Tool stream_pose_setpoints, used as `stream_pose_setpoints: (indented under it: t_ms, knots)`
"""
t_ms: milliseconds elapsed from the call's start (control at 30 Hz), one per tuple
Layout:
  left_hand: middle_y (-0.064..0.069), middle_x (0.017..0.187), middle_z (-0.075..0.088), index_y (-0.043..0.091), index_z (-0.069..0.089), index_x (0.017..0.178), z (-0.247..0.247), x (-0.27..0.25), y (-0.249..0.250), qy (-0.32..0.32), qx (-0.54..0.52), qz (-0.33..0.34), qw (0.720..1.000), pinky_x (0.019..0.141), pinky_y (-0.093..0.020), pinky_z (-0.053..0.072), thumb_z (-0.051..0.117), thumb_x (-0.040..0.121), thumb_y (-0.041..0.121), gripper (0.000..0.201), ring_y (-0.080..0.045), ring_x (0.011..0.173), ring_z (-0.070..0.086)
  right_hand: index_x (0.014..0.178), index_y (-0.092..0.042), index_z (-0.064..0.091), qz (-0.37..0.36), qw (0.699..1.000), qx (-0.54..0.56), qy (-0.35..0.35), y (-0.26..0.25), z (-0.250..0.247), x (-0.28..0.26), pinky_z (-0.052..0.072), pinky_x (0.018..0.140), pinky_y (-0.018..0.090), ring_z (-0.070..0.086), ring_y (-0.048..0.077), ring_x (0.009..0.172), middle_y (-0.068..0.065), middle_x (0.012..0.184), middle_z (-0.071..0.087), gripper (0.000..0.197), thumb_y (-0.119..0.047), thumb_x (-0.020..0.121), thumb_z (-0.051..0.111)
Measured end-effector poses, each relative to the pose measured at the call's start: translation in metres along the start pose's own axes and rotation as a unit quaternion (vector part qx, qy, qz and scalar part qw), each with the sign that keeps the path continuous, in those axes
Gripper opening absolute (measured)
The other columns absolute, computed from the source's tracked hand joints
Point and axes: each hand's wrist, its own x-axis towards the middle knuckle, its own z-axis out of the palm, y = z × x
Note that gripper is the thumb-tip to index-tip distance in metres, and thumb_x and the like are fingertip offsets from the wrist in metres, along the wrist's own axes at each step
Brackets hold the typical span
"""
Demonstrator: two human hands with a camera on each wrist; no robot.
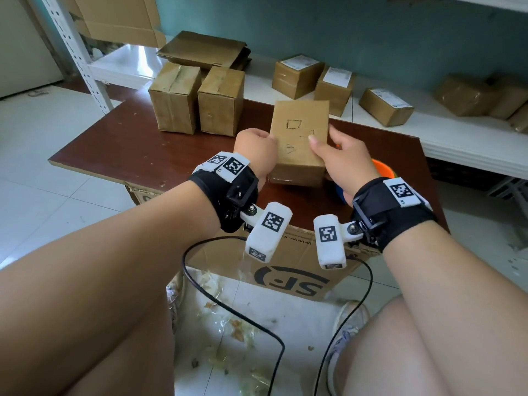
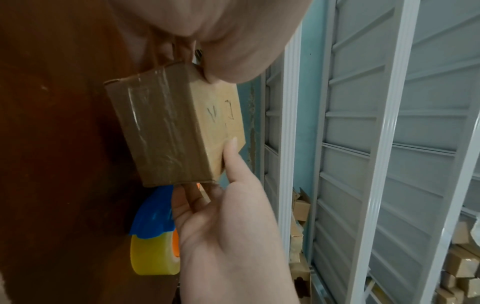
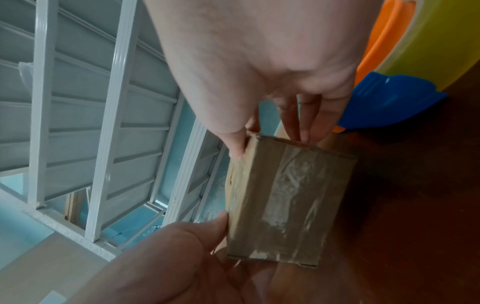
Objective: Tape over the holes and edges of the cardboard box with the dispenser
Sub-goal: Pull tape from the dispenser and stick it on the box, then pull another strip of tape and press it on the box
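Observation:
I hold a small cardboard box [image 1: 298, 130] tilted up just above the brown table [image 1: 128, 144]. Its upper face has a cut square and smaller marked shapes; its near end [image 2: 161, 131] is covered in clear tape. My left hand [image 1: 258, 150] grips the box's left side, thumb on top. My right hand [image 1: 337, 152] grips the right side, thumb on the top face and fingers behind. The tape dispenser [image 2: 153, 218], blue and orange with a yellowish tape roll [image 3: 441, 41], lies on the table right of the box, largely hidden by my right hand in the head view.
Two taped boxes [image 1: 197, 100] stand at the table's back left. Several labelled boxes [image 1: 334, 81] and flattened cardboard [image 1: 203, 50] lie on the white shelf [image 1: 457, 138] behind. A large printed carton [image 1: 285, 270] sits under the table. Two black cables hang from my wrists.

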Motion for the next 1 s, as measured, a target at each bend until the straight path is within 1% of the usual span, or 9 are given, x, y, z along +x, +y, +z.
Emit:
stream_pose_setpoints:
  t_ms: [167, 300, 400, 533, 667, 733, 800, 867, 1000]
  knots:
    - [-0.011, 0.158, 0.052, 0.005, 0.048, 0.155, -0.003, -0.015, 0.005, -0.011, 0.043, -0.030, 0.999, 0.115, -0.028, 0.042, 0.047, 0.111, 0.009, 0.045, -0.027, 0.148, 0.048, 0.157, -0.035, 0.050, 0.078, 0.996, -0.012, -0.034, 0.002, 0.003, 0.000, 0.054, 0.086, 0.032, 0.063, 0.015, 0.115, -0.013, 0.130, 0.066, 0.043, -0.038, 0.114, 0.045]
    - [-0.011, 0.139, 0.064, 0.014, 0.060, 0.146, -0.006, -0.006, 0.005, 0.045, -0.024, -0.047, 0.998, 0.091, -0.029, 0.049, 0.053, 0.104, -0.004, 0.046, -0.027, 0.120, 0.063, 0.124, 0.006, 0.070, 0.124, 0.989, -0.080, -0.009, 0.007, 0.000, 0.000, 0.063, 0.093, 0.049, 0.073, 0.038, 0.103, 0.021, 0.113, 0.074, 0.061, -0.051, 0.105, 0.060]
    - [-0.005, 0.119, 0.069, 0.018, 0.069, 0.131, -0.007, -0.014, 0.006, 0.016, -0.004, -0.003, 1.000, 0.085, -0.032, 0.054, 0.051, 0.100, 0.000, 0.040, -0.018, 0.097, 0.063, 0.084, -0.001, 0.073, 0.063, 0.974, -0.198, 0.093, 0.007, -0.019, -0.001, 0.059, 0.094, 0.051, 0.067, 0.034, 0.080, 0.021, 0.089, 0.071, 0.059, -0.059, 0.094, 0.071]
    - [0.001, 0.100, 0.068, 0.017, 0.071, 0.121, -0.003, -0.026, 0.010, -0.006, 0.020, 0.040, 0.999, 0.080, -0.033, 0.056, 0.051, 0.100, 0.009, 0.031, -0.016, 0.089, 0.065, 0.122, -0.021, 0.062, 0.131, 0.897, -0.393, 0.153, 0.012, -0.040, -0.008, 0.043, 0.106, 0.052, 0.053, 0.036, 0.129, 0.010, 0.136, 0.059, 0.075, -0.074, 0.073, 0.082]
    - [0.000, 0.094, 0.071, 0.014, 0.071, 0.110, -0.005, -0.038, 0.010, -0.015, 0.079, 0.120, 0.989, 0.071, -0.033, 0.059, 0.054, 0.097, 0.017, 0.022, -0.016, 0.079, 0.068, 0.090, -0.015, 0.052, 0.198, 0.861, -0.465, 0.055, 0.031, -0.044, -0.003, 0.033, 0.115, 0.057, 0.048, 0.041, 0.137, 0.011, 0.118, 0.061, 0.069, -0.079, 0.077, 0.076]
    - [0.001, 0.085, 0.069, 0.011, 0.069, 0.097, -0.008, -0.040, 0.010, -0.048, 0.123, 0.141, 0.981, 0.066, -0.030, 0.055, 0.055, 0.095, 0.021, 0.018, -0.015, 0.074, 0.065, 0.097, -0.013, 0.059, 0.192, 0.858, -0.474, 0.053, 0.035, -0.043, -0.001, 0.039, 0.110, 0.054, 0.060, 0.038, 0.120, 0.007, 0.102, 0.060, 0.069, -0.079, 0.083, 0.071]
    - [-0.002, 0.075, 0.061, 0.009, 0.063, 0.084, -0.008, -0.043, 0.010, -0.093, 0.143, 0.133, 0.976, 0.066, -0.031, 0.048, 0.056, 0.093, 0.023, 0.018, -0.018, 0.067, 0.056, 0.098, -0.007, 0.066, 0.153, 0.867, -0.470, 0.066, 0.038, -0.039, -0.002, 0.050, 0.076, 0.040, 0.065, 0.031, 0.082, 0.008, 0.084, 0.063, 0.064, -0.070, 0.090, 0.069]
    - [-0.004, 0.069, 0.055, 0.011, 0.062, 0.078, -0.006, -0.046, 0.011, -0.111, 0.136, 0.108, 0.979, 0.068, -0.034, 0.045, 0.057, 0.091, 0.022, 0.018, -0.020, 0.066, 0.051, 0.100, -0.009, 0.062, 0.113, 0.868, -0.477, 0.082, 0.036, -0.035, -0.008, 0.037, 0.055, 0.033, 0.053, 0.023, 0.060, 0.009, 0.075, 0.060, 0.048, -0.056, 0.098, 0.067]
    - [0.001, 0.064, 0.059, 0.012, 0.071, 0.078, -0.002, -0.048, 0.011, -0.117, 0.118, 0.044, 0.985, 0.054, -0.025, 0.046, 0.057, 0.098, 0.019, 0.026, -0.017, 0.058, 0.054, 0.114, -0.011, 0.063, 0.127, 0.907, -0.387, 0.107, 0.032, -0.034, -0.004, 0.041, 0.075, 0.037, 0.056, 0.029, 0.067, 0.004, 0.072, 0.055, 0.035, -0.044, 0.102, 0.058]
